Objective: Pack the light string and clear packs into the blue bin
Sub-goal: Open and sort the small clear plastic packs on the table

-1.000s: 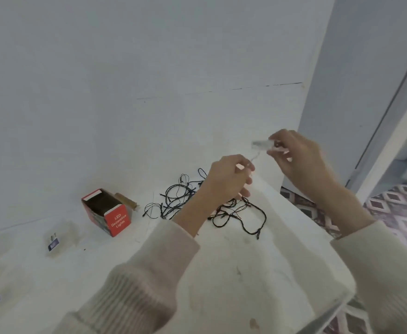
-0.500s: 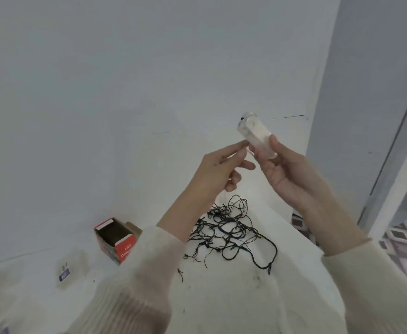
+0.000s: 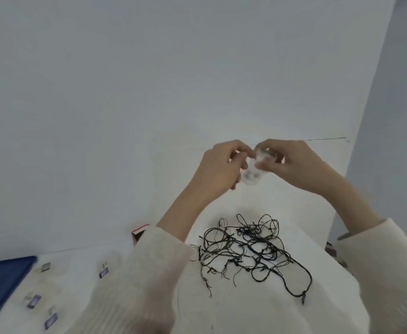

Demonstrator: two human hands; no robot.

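Both the left hand [image 3: 218, 166] and right hand [image 3: 297, 162] grip one translucent clear pack [image 3: 254, 173] above the white table [image 3: 258, 312]. Beneath, the light string [image 3: 250, 251] lies in a loose black tangle, well apart from the blue bin [image 3: 1, 282].

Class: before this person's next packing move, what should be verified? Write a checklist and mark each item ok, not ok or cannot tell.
1. Clear case firmly held: ok, the left hand and right hand both grip it.
2. Light string gathered: not ok, it lies loose and tangled on the table.
3. Blue bin in view: ok, at the left edge.
4. Room inside the bin: cannot tell.
5. Clear packs binned: not ok, several lie on the table beside it.
6. Case joined to string: cannot tell.
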